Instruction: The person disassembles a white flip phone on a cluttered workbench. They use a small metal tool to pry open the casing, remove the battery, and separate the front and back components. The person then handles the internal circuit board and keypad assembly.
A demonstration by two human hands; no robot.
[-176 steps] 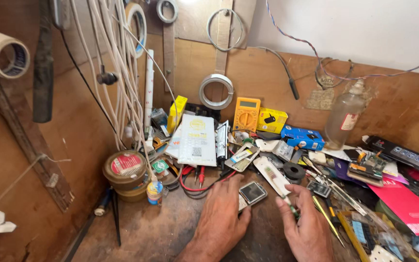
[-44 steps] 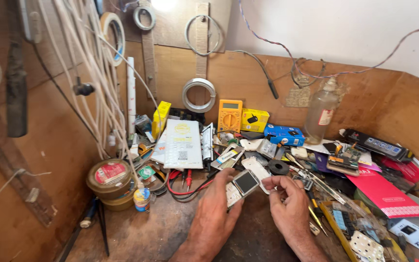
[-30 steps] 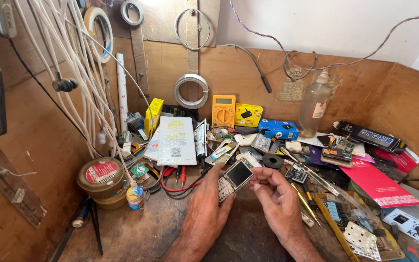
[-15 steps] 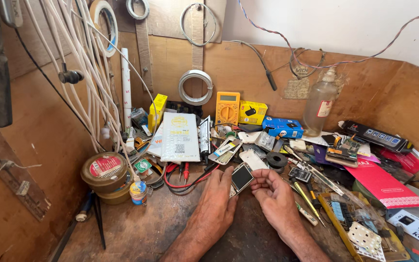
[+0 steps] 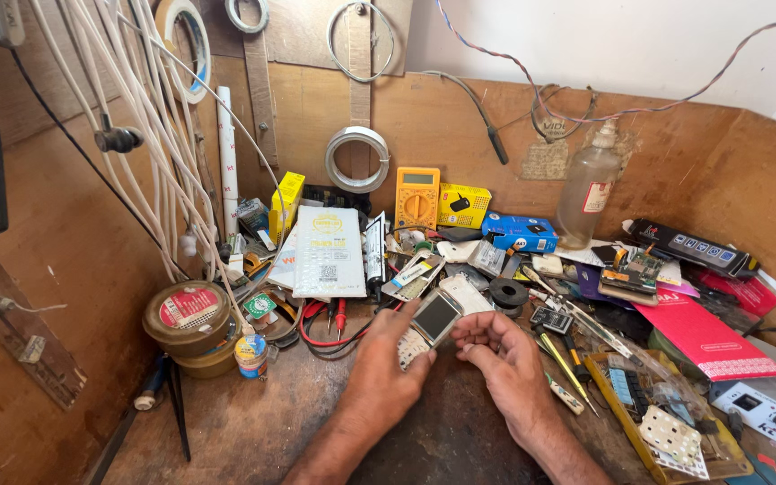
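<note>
On the wooden worktop (image 5: 253, 422), both hands meet at the middle, just in front of the heap of small parts. The left hand (image 5: 388, 368) is closed on a small old phone (image 5: 430, 321), which it holds from below and from its own side, the fingers reaching up along the left edge. The phone's long axis runs slanted, the screen end up and away to the right, and the right hand (image 5: 504, 355) lies just beside it with loosely curled fingers holding nothing, the fingertips near the lower right edge.
</note>
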